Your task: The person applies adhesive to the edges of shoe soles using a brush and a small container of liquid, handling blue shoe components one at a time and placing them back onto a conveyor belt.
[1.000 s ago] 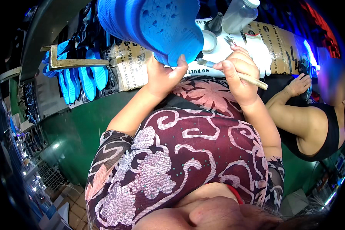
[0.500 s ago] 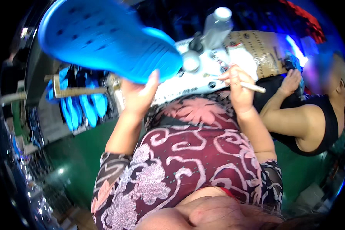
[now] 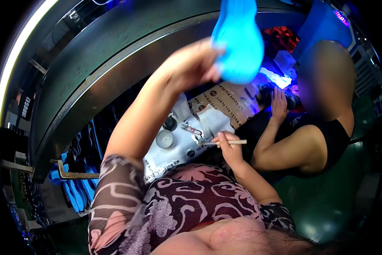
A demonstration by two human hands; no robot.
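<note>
Currently, left hand (image 3: 199, 61) closed on left edge of blue shoe sole (image 3: 239, 46); sole raised right of grip, blurred. Right hand (image 3: 229, 149) closed round wooden-handled brush (image 3: 236, 142), bristles left of grip; open jar (image 3: 165, 139) farther left, small snips (image 3: 191, 128) near bristles. Risk: edge-only hold could let sole twist or slip; low bristles could smear snips if wrist dips.

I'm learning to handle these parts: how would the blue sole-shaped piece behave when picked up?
The blue sole-shaped piece is probably light for its size, as the left hand alone holds it up. It likely flops little: gripped near one edge, it shows no clear sag, though motion blur softens its outline.
</note>
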